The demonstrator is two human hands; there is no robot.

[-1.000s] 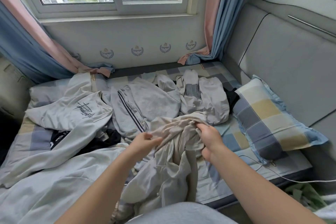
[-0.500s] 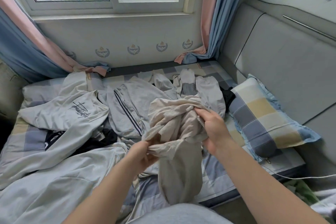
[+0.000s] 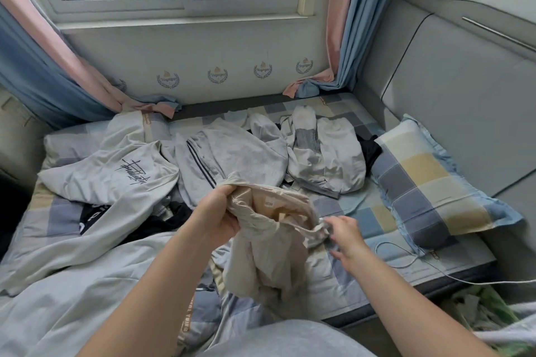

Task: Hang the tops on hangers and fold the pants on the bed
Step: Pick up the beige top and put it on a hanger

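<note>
I hold a crumpled beige garment (image 3: 269,252) above the bed's near edge. My left hand (image 3: 217,214) grips its upper edge, where the opening with an inner label shows. My right hand (image 3: 345,236) pinches the opposite edge of that opening, lower and to the right. The rest of the cloth hangs down between my forearms. On the checked bed (image 3: 374,211) lie a grey top with black script (image 3: 116,180), grey pants with a dark side stripe (image 3: 229,156) and a pale jacket (image 3: 324,153). No hanger is in view.
A checked pillow (image 3: 435,182) lies at the right against the padded headboard (image 3: 464,90). A grey quilt (image 3: 58,298) covers the near left. A white cable (image 3: 429,269) runs off the bed's right edge. Black clothing (image 3: 162,217) shows under the grey top.
My left hand has risen and taken the garment's upper edge, while my right hand has dropped and moved right, spreading the opening between them. The camera has tilted slightly.
</note>
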